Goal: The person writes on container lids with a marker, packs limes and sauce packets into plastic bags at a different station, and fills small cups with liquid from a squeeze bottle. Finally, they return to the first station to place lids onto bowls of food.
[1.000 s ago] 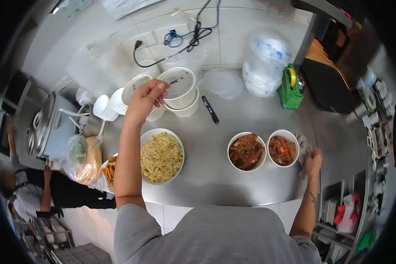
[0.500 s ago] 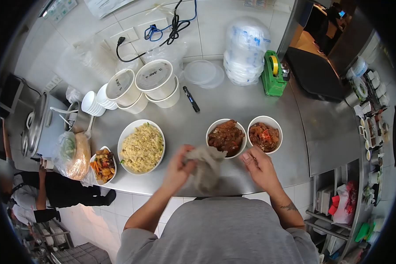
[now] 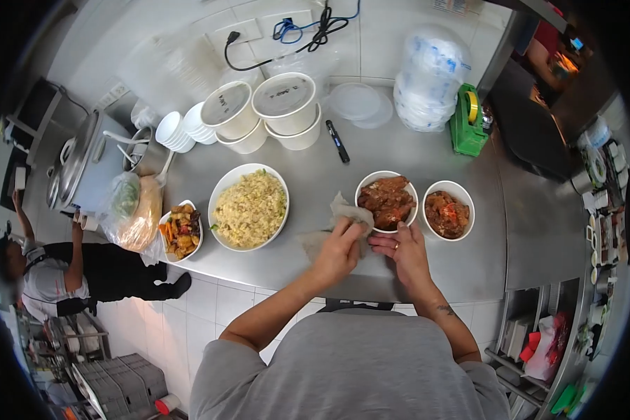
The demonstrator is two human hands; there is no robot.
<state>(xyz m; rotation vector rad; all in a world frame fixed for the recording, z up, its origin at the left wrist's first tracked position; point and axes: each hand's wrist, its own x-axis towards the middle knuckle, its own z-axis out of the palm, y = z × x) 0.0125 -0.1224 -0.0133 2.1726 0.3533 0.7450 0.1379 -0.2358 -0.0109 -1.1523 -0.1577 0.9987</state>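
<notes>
My left hand [image 3: 341,248] is closed on a grey-beige cloth [image 3: 343,208], pressed against the left side of a white bowl of saucy brown meat [image 3: 383,201]. My right hand [image 3: 404,253] holds the same bowl at its near rim, fingers bent; a ring shows on one finger. Just right of it stands a smaller white bowl of reddish-brown stew [image 3: 447,211]. To the left lie a large white bowl of fried rice [image 3: 250,208] and a small white dish of mixed vegetables [image 3: 182,232].
Lidded white tubs [image 3: 285,98] are stacked at the back, with a black marker [image 3: 337,142], clear lids [image 3: 360,103], wrapped plastic lids [image 3: 432,80] and a green tape dispenser [image 3: 471,120]. Bagged food [image 3: 134,210] sits by a large pot [image 3: 84,157]. Another person [image 3: 84,269] stands at left.
Both hands have come together at the meat bowl. The left moved right with the cloth, which now touches the bowl; the right closed in on its near rim. The view shifted.
</notes>
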